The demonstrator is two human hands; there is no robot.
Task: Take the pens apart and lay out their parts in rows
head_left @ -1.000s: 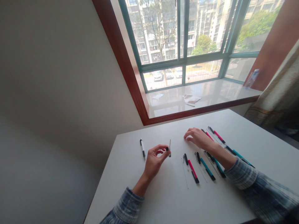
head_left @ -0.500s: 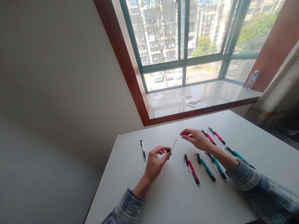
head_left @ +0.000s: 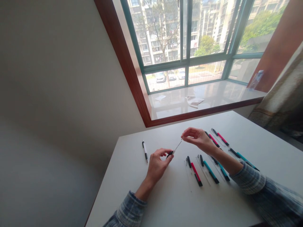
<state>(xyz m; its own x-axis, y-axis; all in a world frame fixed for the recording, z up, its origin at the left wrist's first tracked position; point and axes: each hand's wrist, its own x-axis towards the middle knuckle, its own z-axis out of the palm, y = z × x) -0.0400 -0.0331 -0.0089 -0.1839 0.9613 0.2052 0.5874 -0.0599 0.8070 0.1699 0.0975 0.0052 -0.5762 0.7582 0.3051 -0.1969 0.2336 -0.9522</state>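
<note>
My left hand [head_left: 158, 165] pinches the dark lower end of a thin white pen part [head_left: 175, 148], held just above the white table [head_left: 165, 201]. My right hand [head_left: 197, 138] pinches the upper tip of the same part between thumb and fingers. The part slants up to the right between both hands. A finished white pen with black ends [head_left: 145, 151] lies to the left of my left hand. To the right lie rows of taken-apart pens: a pink barrel [head_left: 196, 172], a teal barrel [head_left: 209, 171] and more pink pieces [head_left: 221, 137], with thin refills beside them.
The table's left edge drops off near the white pen. Behind the table runs a wooden-framed window sill [head_left: 203, 94] with a folded cloth [head_left: 194, 101] on it. A curtain [head_left: 281, 94] hangs at the far right.
My right hand lifted off the pens on the table and came left to grip the tip of the thin part. The part tilted from upright to slanting right.
</note>
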